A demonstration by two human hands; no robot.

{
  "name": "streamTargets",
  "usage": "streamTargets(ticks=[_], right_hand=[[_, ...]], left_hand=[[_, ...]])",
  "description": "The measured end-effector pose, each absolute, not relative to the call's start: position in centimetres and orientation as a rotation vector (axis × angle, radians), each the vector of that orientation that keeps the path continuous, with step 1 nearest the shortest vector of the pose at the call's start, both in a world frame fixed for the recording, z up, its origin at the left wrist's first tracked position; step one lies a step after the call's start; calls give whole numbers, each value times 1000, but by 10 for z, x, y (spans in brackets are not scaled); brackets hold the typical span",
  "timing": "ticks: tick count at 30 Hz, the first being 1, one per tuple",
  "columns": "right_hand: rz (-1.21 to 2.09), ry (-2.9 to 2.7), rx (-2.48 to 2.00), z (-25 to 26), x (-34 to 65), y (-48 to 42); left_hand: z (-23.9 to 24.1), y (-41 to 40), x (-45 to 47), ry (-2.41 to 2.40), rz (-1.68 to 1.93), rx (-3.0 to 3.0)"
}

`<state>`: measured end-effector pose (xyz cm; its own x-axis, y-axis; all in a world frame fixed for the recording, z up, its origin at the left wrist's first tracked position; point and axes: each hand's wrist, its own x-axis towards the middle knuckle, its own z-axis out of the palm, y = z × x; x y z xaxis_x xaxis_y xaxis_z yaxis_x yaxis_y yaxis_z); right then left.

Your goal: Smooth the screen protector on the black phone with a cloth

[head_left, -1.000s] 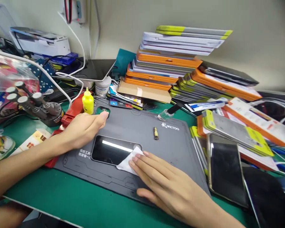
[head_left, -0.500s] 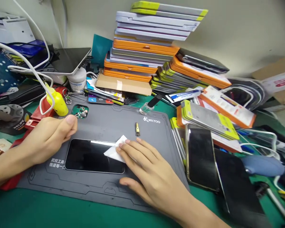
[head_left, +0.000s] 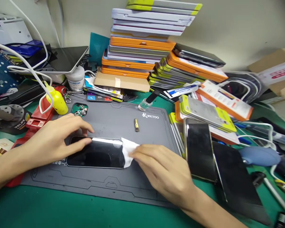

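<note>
A black phone [head_left: 98, 153] lies screen up on a grey work mat [head_left: 123, 122]. My left hand [head_left: 54, 139] rests on the phone's left end, fingers spread over its top edge, holding it down. My right hand [head_left: 163, 171] presses a white wipe [head_left: 127, 148] against the phone's right end, fingers curled over the wipe.
A yellow glue bottle [head_left: 57, 101] and a small brass brush [head_left: 136, 124] sit on or by the mat. Stacked orange and white boxes [head_left: 142, 47] stand behind. Loose phones and screens [head_left: 199, 148] lie to the right. White cables [head_left: 26, 68] and red tools crowd the left.
My left hand has opened and moved onto the phone's left end. My right hand has slid the wipe toward the phone's right edge and curled over it.
</note>
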<state>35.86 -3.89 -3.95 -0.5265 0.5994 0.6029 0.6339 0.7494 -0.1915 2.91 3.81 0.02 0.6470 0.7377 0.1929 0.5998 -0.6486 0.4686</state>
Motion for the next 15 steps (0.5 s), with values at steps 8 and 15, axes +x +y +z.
streamTargets(ticks=[8,15], right_hand=[[-173,-2061,-1211,-35,368,-34],[-286,-2190,-1125,-36,364,-33]], left_hand=[[6,32,34,579,367,2919],[11,23,40,462,404,3221]])
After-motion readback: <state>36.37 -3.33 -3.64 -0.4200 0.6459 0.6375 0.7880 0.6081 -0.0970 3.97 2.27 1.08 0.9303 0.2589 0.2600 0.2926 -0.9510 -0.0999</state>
